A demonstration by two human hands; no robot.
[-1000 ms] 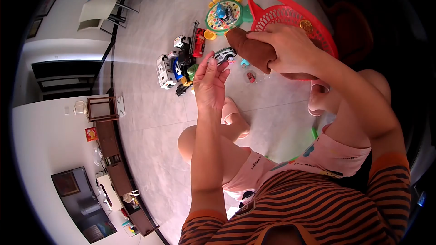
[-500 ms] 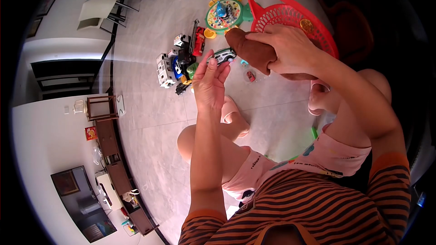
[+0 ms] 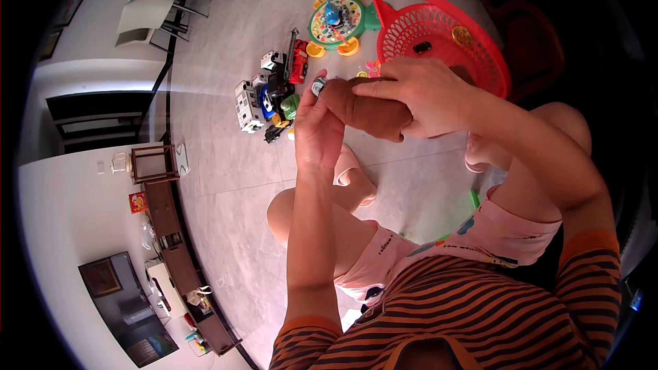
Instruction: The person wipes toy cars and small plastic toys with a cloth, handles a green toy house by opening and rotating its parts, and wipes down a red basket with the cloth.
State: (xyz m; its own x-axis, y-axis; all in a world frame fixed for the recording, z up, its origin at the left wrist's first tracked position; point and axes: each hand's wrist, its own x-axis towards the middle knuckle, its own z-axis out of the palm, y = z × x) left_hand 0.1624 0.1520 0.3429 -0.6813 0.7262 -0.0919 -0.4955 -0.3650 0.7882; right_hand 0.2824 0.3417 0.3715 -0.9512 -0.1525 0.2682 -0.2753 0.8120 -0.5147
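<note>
Toy car [image 3: 318, 85]: left grip [image 3: 319, 140] is holding it above the floor [image 3: 240, 171] | brown cloth [image 3: 367, 111]: right grip [image 3: 435, 96] is closing on it, touching the car; contact is continuing, end is not showing | toy vehicles [image 3: 248, 108] are standing together | black piece [image 3: 422, 46] is lying inside the red basket [image 3: 502, 72]

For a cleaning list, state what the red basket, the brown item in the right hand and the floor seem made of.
Basket: likely smooth plastic, with moulded-looking lattice.
Brown item: matte cloth, judging by soft creases.
Floor: probably satin tile, given straight seams and glare.
</note>
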